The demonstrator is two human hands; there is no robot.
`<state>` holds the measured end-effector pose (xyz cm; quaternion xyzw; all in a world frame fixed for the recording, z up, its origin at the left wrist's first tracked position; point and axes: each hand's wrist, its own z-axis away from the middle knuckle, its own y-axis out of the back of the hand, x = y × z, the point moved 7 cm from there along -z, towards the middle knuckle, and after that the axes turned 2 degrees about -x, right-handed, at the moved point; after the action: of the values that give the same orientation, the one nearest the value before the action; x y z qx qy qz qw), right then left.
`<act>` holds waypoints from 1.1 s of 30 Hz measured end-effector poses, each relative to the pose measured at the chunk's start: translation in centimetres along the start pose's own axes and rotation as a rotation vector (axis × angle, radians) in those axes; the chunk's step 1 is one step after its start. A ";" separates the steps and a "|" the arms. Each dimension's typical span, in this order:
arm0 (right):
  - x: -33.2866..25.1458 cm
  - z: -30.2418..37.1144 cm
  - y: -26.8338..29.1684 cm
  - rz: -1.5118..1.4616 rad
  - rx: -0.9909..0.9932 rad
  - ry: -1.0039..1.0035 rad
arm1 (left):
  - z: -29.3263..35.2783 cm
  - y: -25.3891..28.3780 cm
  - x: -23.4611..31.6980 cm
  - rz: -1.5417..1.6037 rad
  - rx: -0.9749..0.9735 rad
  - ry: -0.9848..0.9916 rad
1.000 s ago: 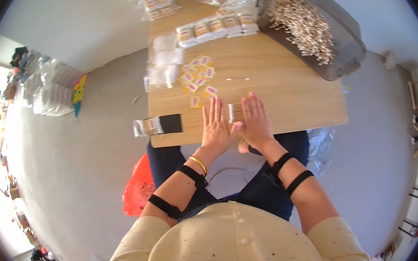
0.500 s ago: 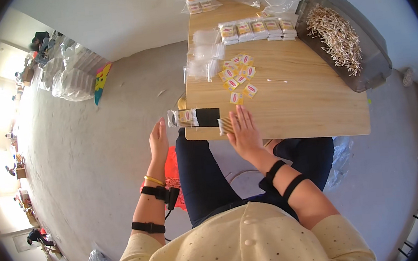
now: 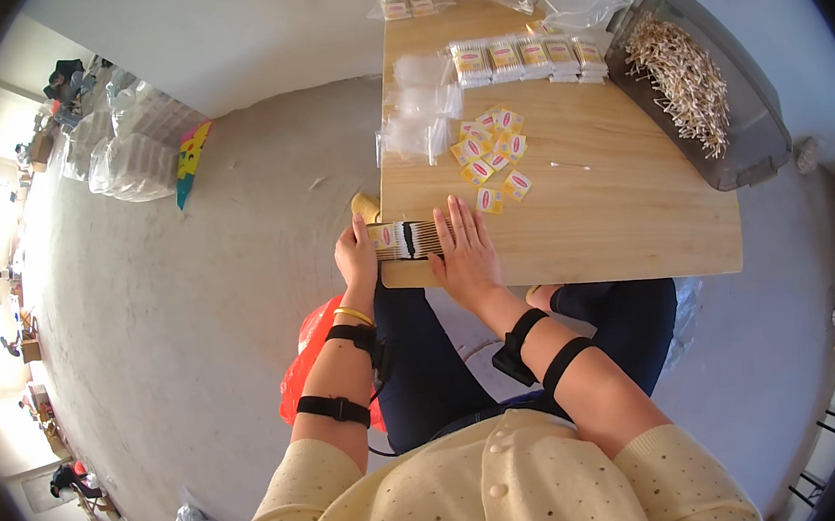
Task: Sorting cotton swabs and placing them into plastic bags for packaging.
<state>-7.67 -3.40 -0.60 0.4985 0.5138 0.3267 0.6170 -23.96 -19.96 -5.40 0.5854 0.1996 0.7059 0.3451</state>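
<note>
Wooden table (image 3: pixel 626 235) above grey floor (image 3: pixel 260 195); cotton swabs (image 3: pixel 427 239) at 3 o'clock from left hand (image 3: pixel 355 258), 10 from right hand (image 3: pixel 468 264); right flat, extended; left's grip: cannot tell

Cotton swabs (image 3: pixel 426 241) on table (image 3: pixel 615 226), between hands (image 3: pixel 469 263)

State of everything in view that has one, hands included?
Left hand: at swab pack's left end
Right hand: flat over swabs, fingers extended
Gray bin: open, holding swab heap
Yellow cards: scattered
Filled packs: lined up
Loose swab: lying alone
Clear bags: piled
</note>
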 end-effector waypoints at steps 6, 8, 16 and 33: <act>-0.1 -0.3 -0.3 -0.013 0.020 0.015 | 0.5 -3.6 -1.8 0.790 -0.165 0.271; -0.4 -0.6 -0.7 -0.033 0.043 0.030 | 0.8 -3.8 -1.4 0.852 -0.186 0.293; -3.9 -1.9 -1.4 -0.032 -0.008 0.009 | 0.2 -2.2 -1.1 0.613 -0.091 0.114; -4.5 -2.1 -1.7 -0.127 -0.003 0.002 | -1.1 0.2 0.7 0.224 -0.043 -0.186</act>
<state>-11.00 -7.45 -0.78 0.4637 0.5446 0.2880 0.6367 -25.15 -19.48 -5.02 0.6593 0.0850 0.6869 0.2935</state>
